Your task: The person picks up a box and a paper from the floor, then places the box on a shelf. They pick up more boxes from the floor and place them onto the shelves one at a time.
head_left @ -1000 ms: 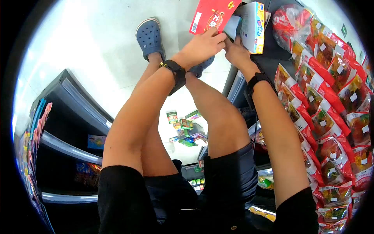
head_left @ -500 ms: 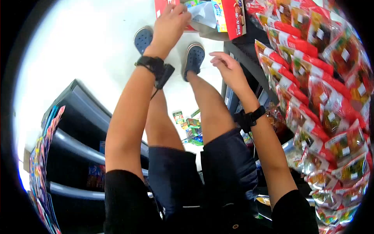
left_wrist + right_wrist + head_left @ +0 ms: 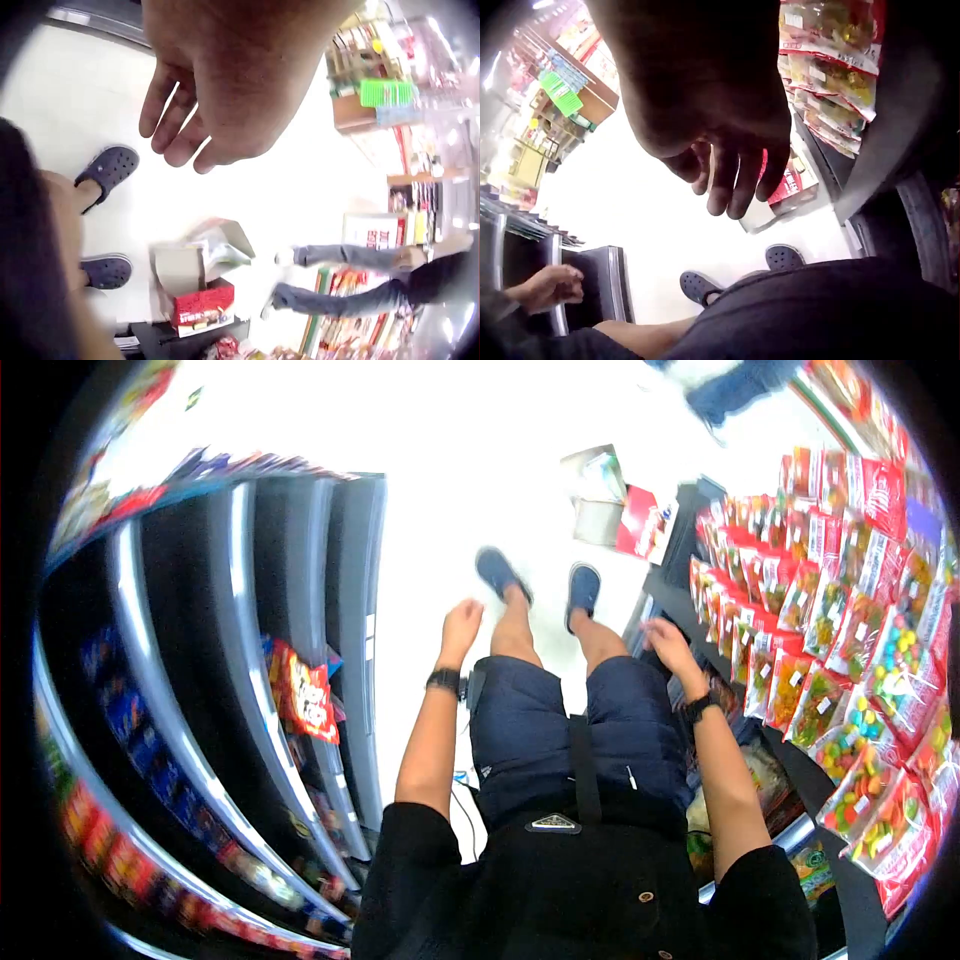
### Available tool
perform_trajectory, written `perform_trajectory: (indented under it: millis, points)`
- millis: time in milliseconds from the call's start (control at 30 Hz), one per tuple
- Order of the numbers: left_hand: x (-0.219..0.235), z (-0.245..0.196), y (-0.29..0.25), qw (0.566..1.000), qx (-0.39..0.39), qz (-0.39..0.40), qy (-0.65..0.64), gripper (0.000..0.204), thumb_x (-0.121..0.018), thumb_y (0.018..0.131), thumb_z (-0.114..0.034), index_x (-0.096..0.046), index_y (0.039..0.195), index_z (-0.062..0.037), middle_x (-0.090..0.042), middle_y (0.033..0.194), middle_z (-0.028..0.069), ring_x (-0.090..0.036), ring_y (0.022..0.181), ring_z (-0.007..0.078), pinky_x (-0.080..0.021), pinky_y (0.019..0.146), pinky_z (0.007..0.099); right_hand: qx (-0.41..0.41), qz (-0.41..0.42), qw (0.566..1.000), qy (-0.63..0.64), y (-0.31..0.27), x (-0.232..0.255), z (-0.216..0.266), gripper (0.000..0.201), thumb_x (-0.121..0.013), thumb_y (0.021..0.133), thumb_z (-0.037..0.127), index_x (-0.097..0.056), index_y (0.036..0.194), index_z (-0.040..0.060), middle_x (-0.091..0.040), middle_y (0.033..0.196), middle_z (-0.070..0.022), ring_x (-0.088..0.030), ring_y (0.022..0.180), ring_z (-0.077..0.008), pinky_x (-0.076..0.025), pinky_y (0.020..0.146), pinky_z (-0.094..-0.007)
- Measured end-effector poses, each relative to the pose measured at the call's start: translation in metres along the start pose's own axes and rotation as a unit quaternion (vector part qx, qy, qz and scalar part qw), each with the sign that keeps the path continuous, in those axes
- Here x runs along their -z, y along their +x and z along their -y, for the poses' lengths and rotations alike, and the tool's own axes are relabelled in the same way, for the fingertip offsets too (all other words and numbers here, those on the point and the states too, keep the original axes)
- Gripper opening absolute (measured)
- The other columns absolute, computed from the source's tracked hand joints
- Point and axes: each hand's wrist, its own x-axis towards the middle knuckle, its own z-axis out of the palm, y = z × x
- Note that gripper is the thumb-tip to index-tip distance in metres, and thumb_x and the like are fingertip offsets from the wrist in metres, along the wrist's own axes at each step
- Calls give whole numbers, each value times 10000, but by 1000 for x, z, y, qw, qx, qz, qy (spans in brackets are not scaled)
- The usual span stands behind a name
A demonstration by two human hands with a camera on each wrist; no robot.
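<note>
Both hands hang free at the person's sides, holding nothing. In the head view the left hand (image 3: 462, 628) is beside the left thigh, over the floor. Its fingers (image 3: 172, 127) hang loosely bent in the left wrist view. The right hand (image 3: 670, 642) is beside the right knee, near the bagged-sweets rack; its loose fingers (image 3: 739, 180) show dark in the right wrist view. Ahead of the shoes, apart from both hands, a red cardboard box (image 3: 637, 520) stands on the floor with flaps up. A pale plastic-like item (image 3: 217, 251) shows in its opening.
Red-topped bags of sweets (image 3: 800, 600) hang in rows on the right. Black shelves (image 3: 345, 580) with packaged snacks (image 3: 303, 695) line the left. Blue clogs (image 3: 583, 592) are on the pale floor (image 3: 450, 490). Another person's legs (image 3: 345, 300) stand beyond the box.
Both hands were at the boxes one second ago; the right came off first, then the left. Now they hang back beside the legs, and the box is farther off as the body has straightened.
</note>
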Motion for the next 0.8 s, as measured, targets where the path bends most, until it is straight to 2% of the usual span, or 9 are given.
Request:
perform_trajectory:
  millis: [167, 233, 267, 300, 333, 367, 400, 600, 800]
  points:
    - [22, 148, -235, 981, 147, -126, -7, 281, -529, 903, -311, -658, 877, -62, -668, 901, 203, -628, 876, 407, -498, 755, 460, -96, 43, 994, -29, -60, -5, 48, 318, -579, 964, 297, -517, 754, 66, -454, 604, 2, -513, 588, -139, -422, 571, -306]
    - [5, 182, -322, 964, 214, -154, 27, 259, -551, 874, -328, -630, 911, -84, -665, 893, 207, -632, 882, 410, -487, 751, 487, 172, 7, 969, -178, -50, -7, 13, 384, -624, 916, 256, -445, 622, 85, -407, 582, 15, -433, 538, -100, -361, 499, -305]
    - [3, 184, -361, 950, 289, -120, -15, 260, -569, 853, -320, -620, 936, -79, -661, 900, 224, -629, 893, 420, -488, 758, 499, 410, -32, 844, -345, -22, -5, -16, 364, -638, 873, 182, -428, 604, 58, -374, 594, 1, -394, 597, -96, -354, 539, -306]
    - [0, 175, -397, 927, 336, -155, -58, 250, -593, 825, -297, -623, 932, -73, -662, 892, 229, -629, 871, 422, -496, 757, 499, 245, 16, 948, -200, -9, -10, -19, 332, -625, 853, 134, -437, 608, 14, -391, 569, -44, -378, 556, -125, -349, 526, -313]
    - [-15, 186, -428, 921, 329, -188, -93, 243, -593, 796, -250, -624, 943, -58, -665, 911, 228, -634, 864, 421, -503, 757, 500, 230, 43, 945, -229, -12, -25, 16, 292, -613, 817, 162, -469, 647, -26, -433, 592, -215, -439, 533, -318, -349, 556, -447]
    - [-56, 219, -449, 933, 294, -208, 12, 236, -578, 771, -217, -633, 915, -38, -668, 915, 239, -643, 868, 421, -503, 768, 510, 335, 91, 894, -283, 11, -36, 23, 270, -636, 797, 144, -484, 650, -24, -436, 557, -145, -425, 522, -235, -359, 547, -420]
    - [-106, 263, -467, 923, 297, -244, 32, 224, -568, 753, -197, -646, 874, -26, -662, 929, 262, -647, 865, 418, -508, 789, 509, 221, 60, 919, -322, -1, -62, 58, 269, -681, 762, 154, -507, 653, -19, -414, 567, -82, -386, 552, -175, -375, 547, -391]
    - [-204, 172, -565, 862, 356, -349, -94, 239, -609, 744, -267, -662, 735, -34, -652, 771, 189, -621, 780, 378, -498, 723, 492, 412, 211, 724, -512, 38, -199, 215, 394, -735, 753, 215, -444, 603, -4, -363, 534, -128, -331, 519, -233, -329, 521, -432]
    - [-405, 150, -566, 865, 335, -348, -135, 311, -633, 779, -313, -708, 761, -12, -672, 798, 217, -660, 803, 373, -532, 731, 460, 378, 351, 742, -427, 19, -360, 314, 479, -721, 828, 204, -396, 510, 53, -368, 504, -8, -299, 526, -117, -279, 477, -354]
